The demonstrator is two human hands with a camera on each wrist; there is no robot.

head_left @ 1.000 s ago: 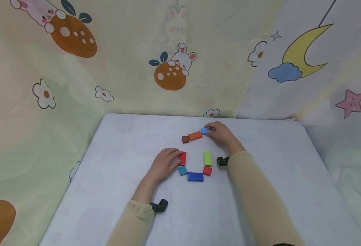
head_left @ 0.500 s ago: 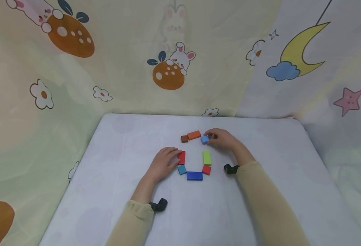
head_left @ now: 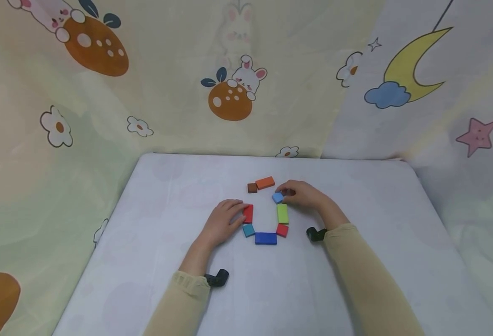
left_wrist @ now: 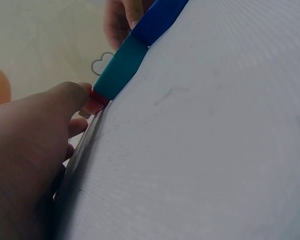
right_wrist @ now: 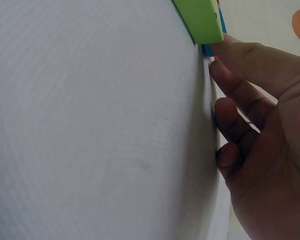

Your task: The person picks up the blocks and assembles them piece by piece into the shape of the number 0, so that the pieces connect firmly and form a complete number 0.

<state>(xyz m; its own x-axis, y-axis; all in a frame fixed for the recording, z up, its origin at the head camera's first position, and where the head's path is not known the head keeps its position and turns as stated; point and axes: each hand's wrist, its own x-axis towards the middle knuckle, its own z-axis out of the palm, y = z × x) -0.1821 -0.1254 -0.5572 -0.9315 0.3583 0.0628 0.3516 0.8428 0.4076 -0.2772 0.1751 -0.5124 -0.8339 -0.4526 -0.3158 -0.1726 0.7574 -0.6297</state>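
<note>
In the head view my right hand [head_left: 305, 193] pinches a light blue block [head_left: 277, 198] between thumb and fingertips, just above the far end of an upright light green block [head_left: 282, 213]. My left hand [head_left: 223, 221] rests on the table, its fingertips and thumb touching the left side of a red block [head_left: 248, 213]. Below these, a teal block [head_left: 248, 230], a dark blue block [head_left: 266, 238] and a small red block [head_left: 282, 230] continue a U-shaped row. In the right wrist view the thumb [right_wrist: 260, 62] partly hides the held block behind the green one.
A small brown block [head_left: 252, 188] and an orange block [head_left: 265, 182] lie touching beyond the U, toward the table's back edge. White cloth covers the table [head_left: 166, 196]. A cartoon-printed curtain [head_left: 166, 70] hangs behind it. Each wrist wears a black camera.
My right hand has brought the light blue block toward me, away from the orange block's right end to the light green block's far end, turning it slightly. The left hand has stayed put.
</note>
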